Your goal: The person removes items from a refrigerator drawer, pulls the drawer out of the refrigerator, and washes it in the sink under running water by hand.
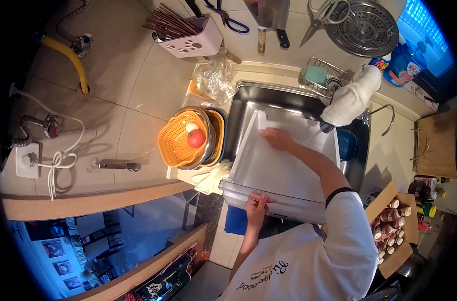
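Observation:
A white plastic drawer [298, 173], like one from a fridge, rests slanted across the metal sink [258, 93]. My left hand [257, 206] grips its clear front panel [293, 200] near the middle, fingers curled over the edge. Inside the drawer, my right hand [275, 138] lies against the inner surface with its fingers stretched out; no object shows in it. A faucet wrapped in white cloth [353, 98] reaches over the drawer's far right corner. Left of the drawer's front corner lies a pale cloth [211, 179].
Left of the sink, an orange basket [174, 143] holds a tomato [196, 138], near a plastic bag [213, 80]. A wire rack [318, 75] with a green sponge stands behind the sink. A blue basin [346, 144] is at its right; a bottle box [396, 226] sits lower right.

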Demonstrator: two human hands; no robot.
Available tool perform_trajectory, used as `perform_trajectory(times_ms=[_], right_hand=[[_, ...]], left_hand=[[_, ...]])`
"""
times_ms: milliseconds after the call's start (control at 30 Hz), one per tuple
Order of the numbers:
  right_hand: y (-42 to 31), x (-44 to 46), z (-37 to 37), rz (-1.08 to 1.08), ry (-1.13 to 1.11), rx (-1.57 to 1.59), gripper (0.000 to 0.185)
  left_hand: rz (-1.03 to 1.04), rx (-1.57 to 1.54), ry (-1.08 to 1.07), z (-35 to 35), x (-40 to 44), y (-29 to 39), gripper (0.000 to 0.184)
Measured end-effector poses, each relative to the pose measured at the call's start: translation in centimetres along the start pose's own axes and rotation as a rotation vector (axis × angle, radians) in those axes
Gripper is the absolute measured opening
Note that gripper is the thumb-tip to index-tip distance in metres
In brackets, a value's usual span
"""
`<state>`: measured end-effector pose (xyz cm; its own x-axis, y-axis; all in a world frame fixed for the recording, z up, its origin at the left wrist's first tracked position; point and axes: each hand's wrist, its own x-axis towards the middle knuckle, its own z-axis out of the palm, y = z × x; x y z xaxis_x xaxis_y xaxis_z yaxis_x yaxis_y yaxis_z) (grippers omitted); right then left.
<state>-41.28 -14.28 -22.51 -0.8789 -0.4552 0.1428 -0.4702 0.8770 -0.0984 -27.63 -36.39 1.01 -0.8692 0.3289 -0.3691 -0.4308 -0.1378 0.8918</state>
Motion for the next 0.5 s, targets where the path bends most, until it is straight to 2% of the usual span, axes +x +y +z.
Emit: perform_trajectory(times_ms=[67, 100, 167, 200, 267, 300, 367, 400, 467, 500], right_hand=[[1.4, 1.3, -2.3, -0.003, 0.325, -0.037, 0.034], [1.0, 1.0, -1.6, -0.005, 0.322, -0.033, 0.034], [0.3, -0.2, -0.5, -0.017, -0.108, 0.030, 0.035], [0.8, -0.6, -0.6, -0.017, -0.106, 0.029, 0.035], [2.0, -1.7, -1.0, -0.219, -0.168, -0.002, 0.042], [2.2, -2.3, -2.2, -0.221, -0.171, -0.004, 0.042], [1.8, -3.9, -4.7, -0.075, -0.011, -0.269, 0.039], [1.9, -5.2, -3.7, -0.075, -0.015, -0.266, 0.039], [2.6, -7.8, 0.0, -0.128, -0.223, -0.122, 0.040], [3.1, -7.4, 0.5, -0.130, -0.232, -0.120, 0.040]], left_hand=[[-0.020, 0.036, 0.009, 0.5, 0.2, 0.1, 0.018], [-0.024, 0.035, 0.013, 0.7, 0.2, 0.2, 0.018], [-0.042, -0.009, 0.016, 0.8, 0.2, 0.4, 0.017], [-0.040, -0.008, 0.015, 0.8, 0.2, 0.4, 0.017], [-0.055, -0.015, 0.000, 0.5, 0.3, 0.2, 0.016], [-0.055, -0.019, 0.001, 0.4, 0.3, -0.1, 0.016], [-0.050, 0.040, 0.022, -0.1, -0.1, -0.5, 0.015], [-0.054, 0.039, 0.024, -0.2, -0.2, -0.5, 0.015], [-0.017, 0.020, 0.018, -0.2, 0.0, -0.6, 0.015], [-0.023, 0.013, 0.020, -0.2, 0.0, -0.6, 0.015]])
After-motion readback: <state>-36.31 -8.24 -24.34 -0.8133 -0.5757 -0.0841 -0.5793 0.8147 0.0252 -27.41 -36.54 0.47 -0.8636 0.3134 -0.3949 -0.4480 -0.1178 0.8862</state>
